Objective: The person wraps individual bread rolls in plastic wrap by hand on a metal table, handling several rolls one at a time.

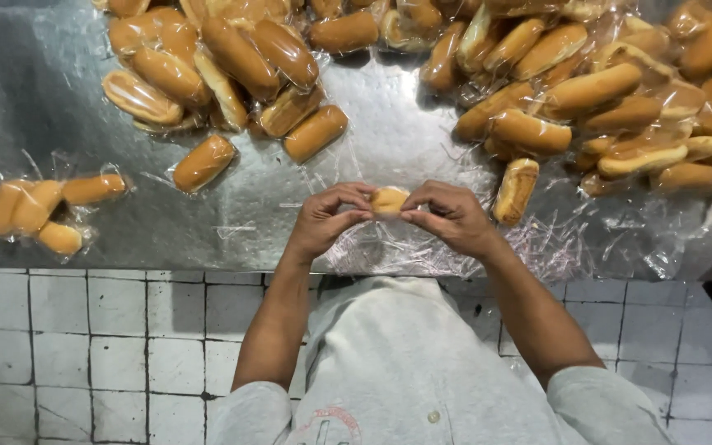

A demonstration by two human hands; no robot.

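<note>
Both hands are up over the near edge of the shiny steel tabletop (59, 91), pinching one small golden bread roll (389, 201) between them. The left hand (323, 221) has its fingers (348, 196) curled onto the roll's left end, and the right hand (453, 216) pinches the other end. Crumpled clear plastic wrap (537, 243) lies right beside them, with heaps of wrapped long rolls (587, 91) further back.

Desk (59, 99): bare sheet metal, dull sheen, scuffed. Rolls (587, 91): smooth, glossy brown crust. Wrap (554, 243): thin clear plastic film, crinkled, shiny. Floor (84, 330): white glazed tiles, dark grout. Shirt (397, 371): grey matt cloth.
</note>
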